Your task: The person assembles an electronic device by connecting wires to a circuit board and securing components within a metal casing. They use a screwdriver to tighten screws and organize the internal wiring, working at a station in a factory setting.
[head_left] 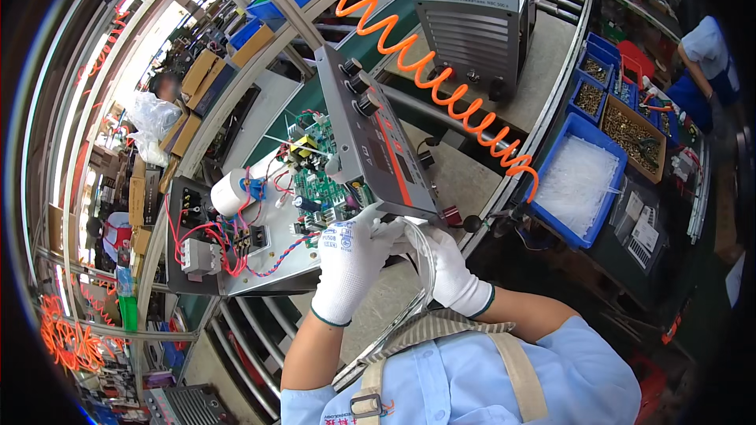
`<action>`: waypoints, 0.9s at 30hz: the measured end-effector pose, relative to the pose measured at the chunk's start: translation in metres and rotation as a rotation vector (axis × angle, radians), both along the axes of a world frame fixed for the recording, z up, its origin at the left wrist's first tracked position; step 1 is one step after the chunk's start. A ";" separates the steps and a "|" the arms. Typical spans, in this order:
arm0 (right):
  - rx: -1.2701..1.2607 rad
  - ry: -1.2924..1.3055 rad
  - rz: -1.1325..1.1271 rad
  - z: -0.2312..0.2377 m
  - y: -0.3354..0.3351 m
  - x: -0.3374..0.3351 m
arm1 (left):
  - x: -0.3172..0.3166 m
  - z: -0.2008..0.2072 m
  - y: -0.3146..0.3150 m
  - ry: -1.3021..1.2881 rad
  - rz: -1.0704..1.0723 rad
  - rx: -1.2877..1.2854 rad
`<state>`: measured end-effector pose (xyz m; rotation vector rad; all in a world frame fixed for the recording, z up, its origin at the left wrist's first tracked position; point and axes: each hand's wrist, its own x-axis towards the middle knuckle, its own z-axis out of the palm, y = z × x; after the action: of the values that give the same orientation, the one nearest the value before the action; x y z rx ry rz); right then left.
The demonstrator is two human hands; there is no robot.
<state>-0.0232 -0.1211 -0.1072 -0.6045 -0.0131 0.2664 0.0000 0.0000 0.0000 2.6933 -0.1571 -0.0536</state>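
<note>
Both my hands wear white knit gloves and meet at the near corner of a grey front panel [382,138] with black knobs and an orange stripe. My left hand [346,264] is closed at the panel's lower edge, its fingertips pinched beside the circuit board; what they hold is too small to tell. My right hand [453,271] is closed around a bundle of thin, translucent grey strands [426,260] that hangs in a curve toward my chest. Behind the panel stands a green circuit board [315,169] crowded with components. Red and blue wires [272,267] run across the metal base.
A white cylinder [232,193] and a grey terminal block [201,256] sit on the opened chassis. An orange coiled hose [417,63] crosses overhead. Beyond stands another welding machine [470,24]. Blue bin [610,159] holds clear strips; a carton [630,138] holds brass-coloured parts. Rollers [260,334] lie below.
</note>
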 end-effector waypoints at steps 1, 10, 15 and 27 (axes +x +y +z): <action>-0.004 0.032 -0.035 0.001 -0.002 0.001 | 0.003 0.001 -0.004 0.003 -0.043 -0.023; 0.359 0.156 -0.076 -0.015 0.040 0.012 | -0.005 -0.016 0.003 -0.089 0.047 -0.279; 0.088 0.244 -0.044 0.006 0.013 0.006 | 0.000 -0.007 0.002 0.120 -0.021 -0.295; 0.068 0.192 -0.021 -0.010 0.020 0.008 | -0.006 0.010 -0.004 0.215 0.101 -0.404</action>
<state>-0.0151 -0.1016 -0.1171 -0.5091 0.1689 0.3013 -0.0062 -0.0043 0.0103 2.2705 0.0323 -0.2518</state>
